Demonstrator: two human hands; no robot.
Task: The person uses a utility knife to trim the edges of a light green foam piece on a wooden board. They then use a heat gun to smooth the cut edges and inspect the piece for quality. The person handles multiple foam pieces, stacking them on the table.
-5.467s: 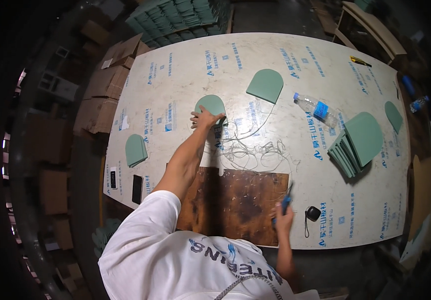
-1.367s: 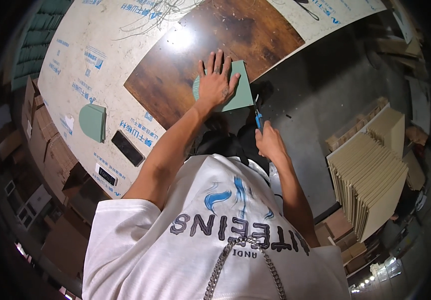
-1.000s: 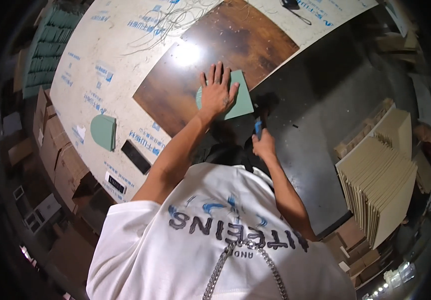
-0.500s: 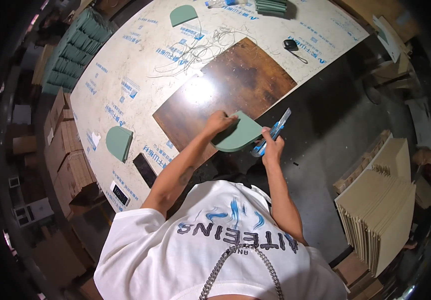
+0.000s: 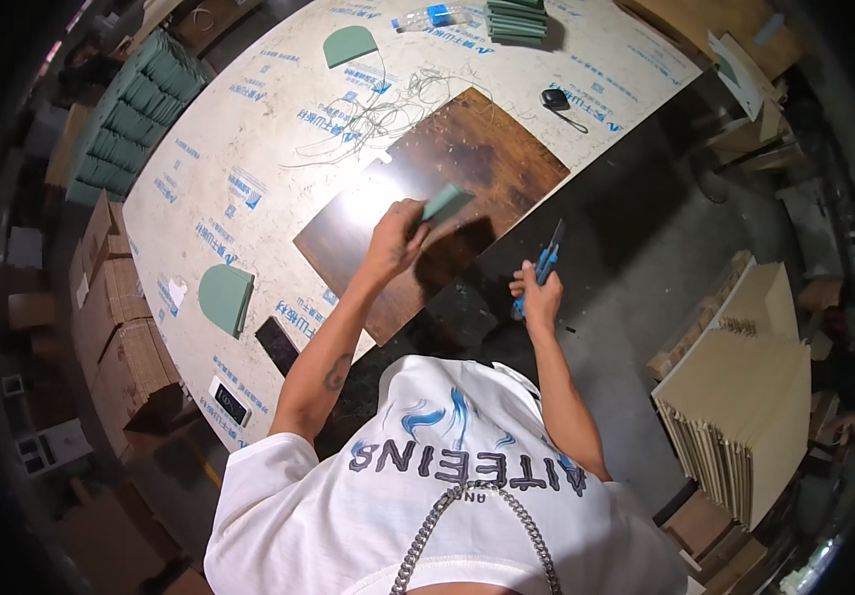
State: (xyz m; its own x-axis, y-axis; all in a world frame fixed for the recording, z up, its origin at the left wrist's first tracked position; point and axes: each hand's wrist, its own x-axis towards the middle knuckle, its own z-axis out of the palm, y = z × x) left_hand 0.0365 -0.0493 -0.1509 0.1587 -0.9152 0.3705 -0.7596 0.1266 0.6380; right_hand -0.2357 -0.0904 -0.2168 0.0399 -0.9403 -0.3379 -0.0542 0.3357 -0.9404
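Note:
My left hand (image 5: pixel 396 238) grips a green panel (image 5: pixel 448 202) by one end. The panel is tilted nearly edge-on above a brown wood-grain board (image 5: pixel 507 149) and casts a shadow on it. Closed round a blue utility knife (image 5: pixel 549 258), my right hand (image 5: pixel 539 295) is off the table's near edge, with the blade pointing away from me. Round-ended green panels (image 5: pixel 225 296) lie stacked on the table to the left of the board. Another green panel (image 5: pixel 350 46) rests at the far side.
Loose string (image 5: pixel 398 104) tangles behind the board on the printed white table (image 5: pixel 199 169). A tape measure (image 5: pixel 554 99), clear bottle (image 5: pixel 432 18), phone (image 5: pixel 277 342) and small display device (image 5: pixel 231 402) lie on it. Cardboard sheets (image 5: pixel 735 407) stand at right; green stacks (image 5: pixel 140 119) rise at left.
My left hand has lifted the green panel away from the right hand and turned it from flat to nearly edge-on. The knife stays in my right hand, now apart from the panel.

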